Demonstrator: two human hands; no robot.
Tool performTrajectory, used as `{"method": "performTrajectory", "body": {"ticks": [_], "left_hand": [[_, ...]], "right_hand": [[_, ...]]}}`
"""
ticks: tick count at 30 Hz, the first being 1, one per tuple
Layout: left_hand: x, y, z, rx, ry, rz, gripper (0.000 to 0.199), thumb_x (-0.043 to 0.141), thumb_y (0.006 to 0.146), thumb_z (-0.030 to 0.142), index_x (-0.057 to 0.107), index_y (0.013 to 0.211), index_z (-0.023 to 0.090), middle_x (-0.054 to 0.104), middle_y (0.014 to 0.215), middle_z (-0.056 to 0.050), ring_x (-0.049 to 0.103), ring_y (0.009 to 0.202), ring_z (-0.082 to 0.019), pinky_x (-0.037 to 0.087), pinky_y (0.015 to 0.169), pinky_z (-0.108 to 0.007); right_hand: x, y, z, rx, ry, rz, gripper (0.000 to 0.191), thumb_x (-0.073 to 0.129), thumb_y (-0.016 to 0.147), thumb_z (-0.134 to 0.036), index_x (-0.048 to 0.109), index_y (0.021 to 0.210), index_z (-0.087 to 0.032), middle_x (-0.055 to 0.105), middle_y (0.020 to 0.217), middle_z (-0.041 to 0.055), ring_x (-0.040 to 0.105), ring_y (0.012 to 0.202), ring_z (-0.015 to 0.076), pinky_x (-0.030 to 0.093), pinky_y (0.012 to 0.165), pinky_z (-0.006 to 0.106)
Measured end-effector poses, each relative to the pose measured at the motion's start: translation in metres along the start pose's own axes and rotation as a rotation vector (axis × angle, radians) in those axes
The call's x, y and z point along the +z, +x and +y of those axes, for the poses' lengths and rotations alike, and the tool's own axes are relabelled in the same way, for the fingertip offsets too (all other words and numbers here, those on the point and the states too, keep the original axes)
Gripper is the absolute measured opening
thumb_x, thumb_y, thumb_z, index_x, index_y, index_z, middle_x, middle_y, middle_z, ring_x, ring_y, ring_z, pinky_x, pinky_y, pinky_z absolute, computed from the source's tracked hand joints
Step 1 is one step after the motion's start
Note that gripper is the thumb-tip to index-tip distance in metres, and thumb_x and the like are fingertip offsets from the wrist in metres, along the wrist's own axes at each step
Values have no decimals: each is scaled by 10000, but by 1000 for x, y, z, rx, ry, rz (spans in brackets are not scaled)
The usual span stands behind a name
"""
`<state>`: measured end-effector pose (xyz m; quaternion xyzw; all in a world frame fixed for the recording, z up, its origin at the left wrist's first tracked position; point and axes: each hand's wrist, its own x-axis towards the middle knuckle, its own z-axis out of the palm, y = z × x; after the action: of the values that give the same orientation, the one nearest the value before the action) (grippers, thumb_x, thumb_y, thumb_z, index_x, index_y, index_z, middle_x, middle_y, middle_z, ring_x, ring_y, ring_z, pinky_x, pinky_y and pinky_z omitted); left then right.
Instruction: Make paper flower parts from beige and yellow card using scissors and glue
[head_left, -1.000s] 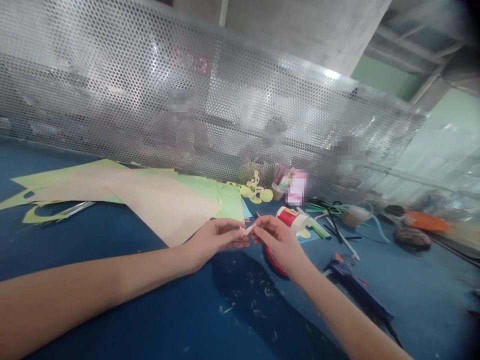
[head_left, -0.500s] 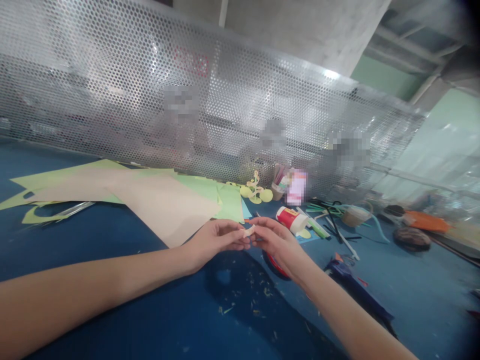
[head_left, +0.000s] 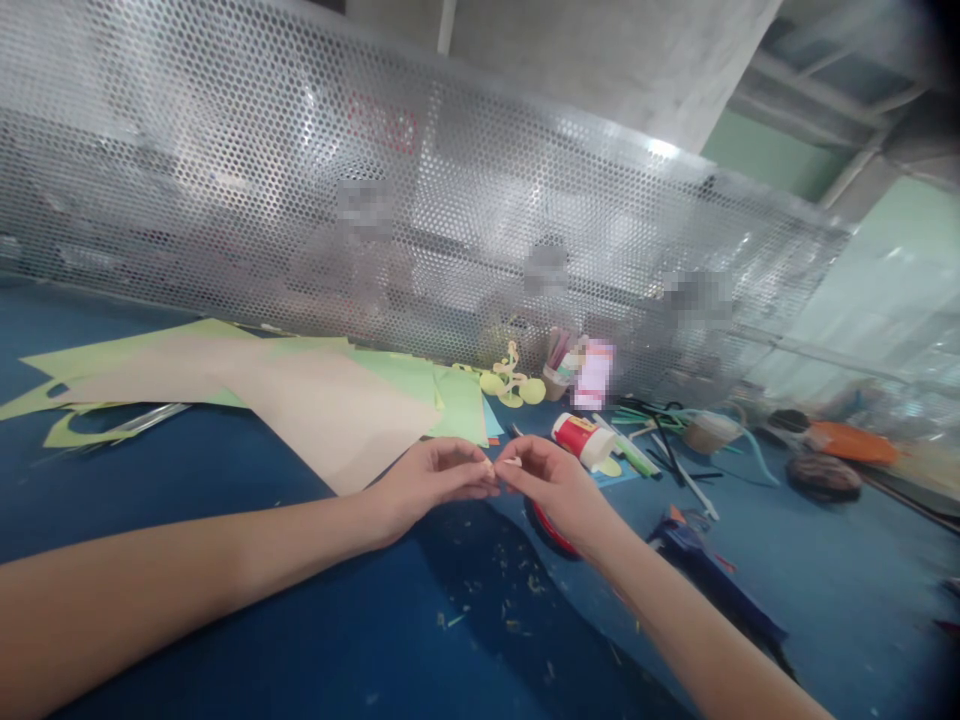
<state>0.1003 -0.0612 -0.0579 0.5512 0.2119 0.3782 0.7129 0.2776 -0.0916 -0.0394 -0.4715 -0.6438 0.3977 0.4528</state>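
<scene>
My left hand [head_left: 431,482] and my right hand [head_left: 551,485] meet at the fingertips over the blue table. Between them is a small pale piece [head_left: 511,462], perhaps paper, pinched by the fingers of both hands and mostly covered by them. Beyond my left hand lies a large beige sheet [head_left: 337,410] on top of green sheets [head_left: 459,405]. A red round object [head_left: 551,530] shows partly under my right hand. Just past that hand, a white bottle with a red label [head_left: 583,440] lies on its side.
Behind stands a perforated metal screen [head_left: 300,190]. A yellow paper figure [head_left: 512,385] and a cup of sticks [head_left: 559,370] are near it. On the right are pipe cleaners [head_left: 679,460], a dark blue pouch [head_left: 712,570] and an orange item [head_left: 855,442]. Scraps dot the table [head_left: 337,640].
The fingers of my right hand have curled in and shifted slightly around the small pale piece, which now shows less. My left hand has hardly moved.
</scene>
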Motion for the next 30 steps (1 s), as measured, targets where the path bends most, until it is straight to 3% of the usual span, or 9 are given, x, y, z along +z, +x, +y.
{"method": "performTrajectory", "body": {"ticks": [17,22,26,30], "left_hand": [[-1,0,-3,98,184,-13,220,644,757,304,657,912,147,687,813,-51,634,805,-165,480,783,-298],[0,-1,-1,76,162,-29,234,627,774,310,663,912,125,676,833,-67,607,796,-146,464,781,-276],[-2,0,1,-5,67,5,226,636,767,313,672,857,109,657,784,-66,591,751,-135,455,755,-266],[-3,1,1,-17,28,11,238,616,781,329,672,789,98,641,733,-64,580,683,-125,448,695,-256]], "right_hand": [[1,-1,0,55,76,-31,169,640,735,-319,551,802,-192,612,739,-24,591,681,124,472,690,269],[3,-1,-1,72,119,3,282,642,736,-341,495,944,-220,613,699,-34,591,648,129,476,669,280],[5,-2,-5,-35,-71,31,158,590,781,-318,534,894,-223,596,726,-23,574,681,128,468,649,259],[5,-6,-11,-149,-340,64,130,556,803,-305,629,853,-210,610,918,35,572,860,163,469,694,263]]}}
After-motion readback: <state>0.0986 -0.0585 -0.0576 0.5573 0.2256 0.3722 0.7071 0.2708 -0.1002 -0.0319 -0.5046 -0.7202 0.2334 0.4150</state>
